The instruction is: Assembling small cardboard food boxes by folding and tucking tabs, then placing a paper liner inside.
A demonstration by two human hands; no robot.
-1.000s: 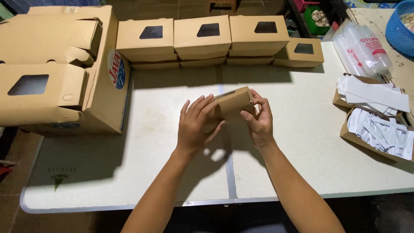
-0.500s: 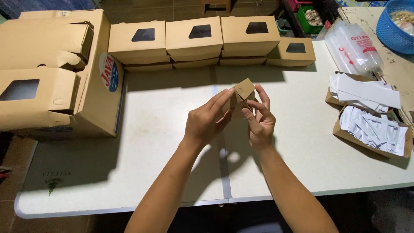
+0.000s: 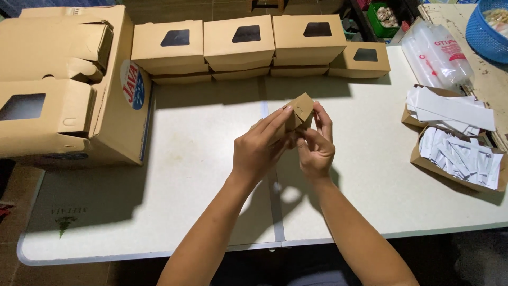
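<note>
A small brown cardboard piece (image 3: 299, 112) sits up in the air over the middle of the white desk (image 3: 201, 159), held between two hands. It looks like a little box being folded, but most of it is hidden, so its full shape is hard to tell. Only its top corner and one flap show.

The left hand (image 3: 259, 148) wraps around its left side, fingers stretched up along the cardboard. The right hand (image 3: 315, 148) grips it from the right, with fingers curled on the top edge and thumb tucked low. Both hands are grasping the piece. The thumbs are partly hidden behind it.

At the back of the desk stands a row of finished brown boxes (image 3: 241, 42) with dark windows on top. More boxes lie under them, mostly hidden. A smaller box (image 3: 362, 59) sits at the right end of the row.

On the left, a big carton (image 3: 114, 90) holds more window boxes, and the edge of the view cuts it off.

On the right, an open tray (image 3: 457, 159) is full of white paper strips. Clear plastic bags (image 3: 436, 55) lie behind it. A blue basket (image 3: 489, 24) peeks in at the corner, only partly seen.
</note>
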